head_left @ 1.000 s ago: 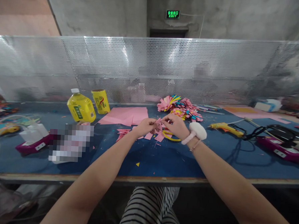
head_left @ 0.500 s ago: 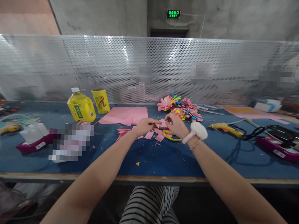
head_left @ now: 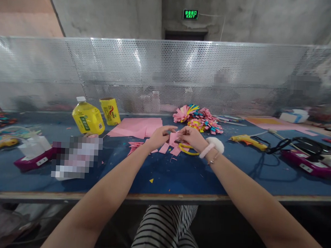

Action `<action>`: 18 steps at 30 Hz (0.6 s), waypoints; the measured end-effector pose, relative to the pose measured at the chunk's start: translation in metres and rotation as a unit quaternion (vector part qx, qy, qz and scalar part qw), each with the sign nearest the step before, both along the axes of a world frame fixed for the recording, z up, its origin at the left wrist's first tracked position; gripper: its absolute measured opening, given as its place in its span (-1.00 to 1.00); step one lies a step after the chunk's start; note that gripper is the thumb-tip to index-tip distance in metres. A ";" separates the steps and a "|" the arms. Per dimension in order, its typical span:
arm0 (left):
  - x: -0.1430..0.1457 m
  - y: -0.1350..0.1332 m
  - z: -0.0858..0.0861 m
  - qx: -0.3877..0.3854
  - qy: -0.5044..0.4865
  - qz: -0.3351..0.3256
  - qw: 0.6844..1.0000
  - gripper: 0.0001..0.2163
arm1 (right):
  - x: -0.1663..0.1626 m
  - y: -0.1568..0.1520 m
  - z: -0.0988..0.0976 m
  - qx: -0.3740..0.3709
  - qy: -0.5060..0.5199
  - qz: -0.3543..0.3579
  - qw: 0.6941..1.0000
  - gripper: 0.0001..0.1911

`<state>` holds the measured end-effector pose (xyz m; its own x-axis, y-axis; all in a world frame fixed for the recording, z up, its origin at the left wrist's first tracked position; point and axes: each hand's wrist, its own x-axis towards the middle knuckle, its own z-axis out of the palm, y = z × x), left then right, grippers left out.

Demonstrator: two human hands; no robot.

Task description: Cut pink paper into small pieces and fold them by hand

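Both of my hands meet over the middle of the blue table [head_left: 179,173]. My left hand [head_left: 157,136] and my right hand [head_left: 192,137] each pinch the same small pink paper piece [head_left: 173,138] between fingertips, held just above the table. Pink paper scraps [head_left: 169,150] lie under the hands. Yellow-handled scissors [head_left: 186,150] rest on the table just below my right hand. A white fluffy band [head_left: 214,146] circles my right wrist.
Pink paper sheets [head_left: 139,127] lie behind my hands, finished paper flowers [head_left: 199,120] at the back. A yellow bottle [head_left: 88,118] and yellow can [head_left: 110,111] stand back left. A yellow glue gun [head_left: 246,140] and cables lie right. A perforated metal screen [head_left: 168,76] borders the table.
My hands have kept working the pink piece in place, the fingers shifting slightly; the piece now shows upright between them. The view has dipped a little.
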<state>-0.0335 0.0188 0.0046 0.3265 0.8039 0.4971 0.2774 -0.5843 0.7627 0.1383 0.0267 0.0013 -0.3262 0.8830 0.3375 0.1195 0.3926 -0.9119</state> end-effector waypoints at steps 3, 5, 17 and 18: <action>0.003 -0.001 0.002 -0.100 -0.094 -0.007 0.991 -0.64 | 0.002 0.003 0.000 0.047 0.008 -0.044 0.998 -0.85; 0.005 -0.003 0.004 -0.159 -0.132 -0.016 0.978 -0.81 | 0.003 0.004 0.000 0.057 0.029 -0.056 0.996 -0.83; 0.006 -0.011 0.011 -0.144 -0.089 0.035 0.985 -0.93 | 0.002 0.002 0.003 0.043 0.055 -0.053 0.996 -0.83; 0.006 -0.011 0.011 -0.144 -0.090 0.036 0.985 -0.94 | 0.002 0.002 0.003 0.050 0.052 -0.057 0.996 -0.83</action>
